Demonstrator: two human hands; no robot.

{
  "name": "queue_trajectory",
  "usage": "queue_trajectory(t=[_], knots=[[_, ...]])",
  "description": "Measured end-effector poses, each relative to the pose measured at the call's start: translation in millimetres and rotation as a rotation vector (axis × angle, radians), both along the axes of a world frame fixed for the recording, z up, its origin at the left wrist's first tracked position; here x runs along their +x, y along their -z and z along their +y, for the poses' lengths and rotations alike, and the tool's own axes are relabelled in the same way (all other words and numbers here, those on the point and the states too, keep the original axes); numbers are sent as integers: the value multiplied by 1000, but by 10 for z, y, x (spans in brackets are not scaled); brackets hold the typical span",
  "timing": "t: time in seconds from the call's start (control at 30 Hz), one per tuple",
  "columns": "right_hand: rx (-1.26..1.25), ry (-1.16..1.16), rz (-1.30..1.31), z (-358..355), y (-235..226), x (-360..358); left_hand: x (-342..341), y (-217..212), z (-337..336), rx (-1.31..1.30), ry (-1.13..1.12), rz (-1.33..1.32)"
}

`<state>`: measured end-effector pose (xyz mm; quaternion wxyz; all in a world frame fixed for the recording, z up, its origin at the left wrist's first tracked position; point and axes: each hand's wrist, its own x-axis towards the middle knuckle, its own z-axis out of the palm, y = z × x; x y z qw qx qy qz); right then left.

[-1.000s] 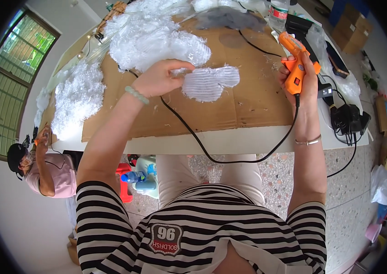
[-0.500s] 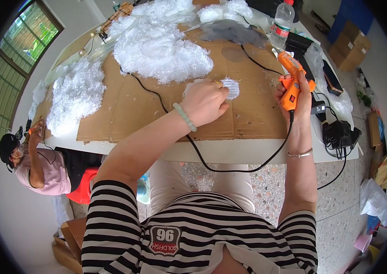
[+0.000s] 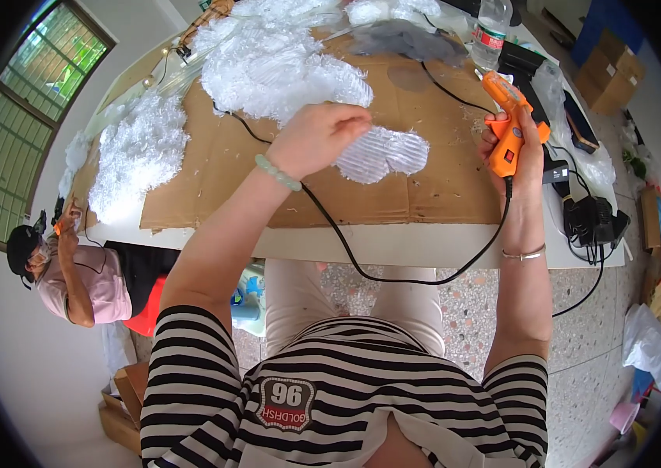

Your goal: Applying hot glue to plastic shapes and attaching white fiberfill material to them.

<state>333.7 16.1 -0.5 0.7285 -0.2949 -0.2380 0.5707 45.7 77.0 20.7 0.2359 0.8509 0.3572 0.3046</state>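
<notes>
The counter [image 3: 393, 246] carries a cardboard sheet [image 3: 424, 187] with white fluff [image 3: 268, 66] heaped along its far edge. A white ridged piece [image 3: 385, 152], half a second ago almost hidden under the palm, now lies uncovered mid-sheet. The left hand [image 3: 318, 139] has lifted and pinches its near end, so pressing seems over. The right hand [image 3: 513, 156] stays clenched around an orange glue gun [image 3: 508, 129] near the right edge.

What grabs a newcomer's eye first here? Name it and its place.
The orange glue gun stands out, gripped upright in the right hand at the table's right. Mid-table, the left hand presses a white ridged piece onto brown cardboard, with white fluffy heaps behind.
</notes>
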Motion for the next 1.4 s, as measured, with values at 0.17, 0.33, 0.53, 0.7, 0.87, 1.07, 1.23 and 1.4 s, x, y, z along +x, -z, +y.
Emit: queue_trajectory(t=[0.17, 0.33, 0.53, 0.7, 0.87, 1.07, 1.23, 1.4], knots=[[19, -89, -105, 5, 20, -63, -248, 147, 84, 55, -192, 284], [-43, -165, -150, -4, 61, -218, -86, 333, 113, 246, -228, 343], [-75, -275, -107, 9, 145, -382, -15, 360, 1, 187, -234, 176], [-14, -408, -54, -8, 124, -430, -86, 161, -282, -223, -250, 4], [-104, -338, -63, -3, 57, -491, -280, 179, -268, -228, -263, 79], [-4, -399, -40, 12, 55, -477, -328, 89, -365, 492, -296, 100], [-1, -375, -24, -43, 159, -437, -240, 278, -358, 424, -6, 285], [-9, -311, -50, -17, 165, -383, -423, 144, -295, 192, -124, -49]])
